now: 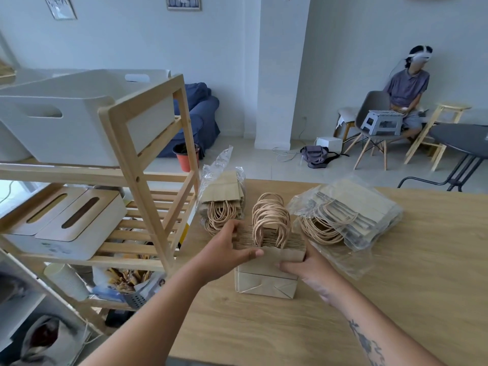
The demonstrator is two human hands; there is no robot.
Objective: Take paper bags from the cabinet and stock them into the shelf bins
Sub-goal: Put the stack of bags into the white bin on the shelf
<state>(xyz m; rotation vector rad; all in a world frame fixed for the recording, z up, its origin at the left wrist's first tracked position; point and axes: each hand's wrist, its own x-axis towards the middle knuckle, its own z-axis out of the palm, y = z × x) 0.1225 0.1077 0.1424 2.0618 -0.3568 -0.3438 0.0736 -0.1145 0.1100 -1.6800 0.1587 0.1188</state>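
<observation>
A wooden shelf [148,180] stands left of the table [396,299], with a white bin [79,120] on its top tier. Left hand [224,249] and right hand [309,270] clasp an upright stack of bags [266,276] from both sides, fingers curled around its top edge. A wrapped pack [224,199] lies behind the left hand; another pack [351,212] lies right.

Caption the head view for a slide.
Both hands, left and right, grip an upright stack of paper bags on the wooden table beside the shelf.
</observation>
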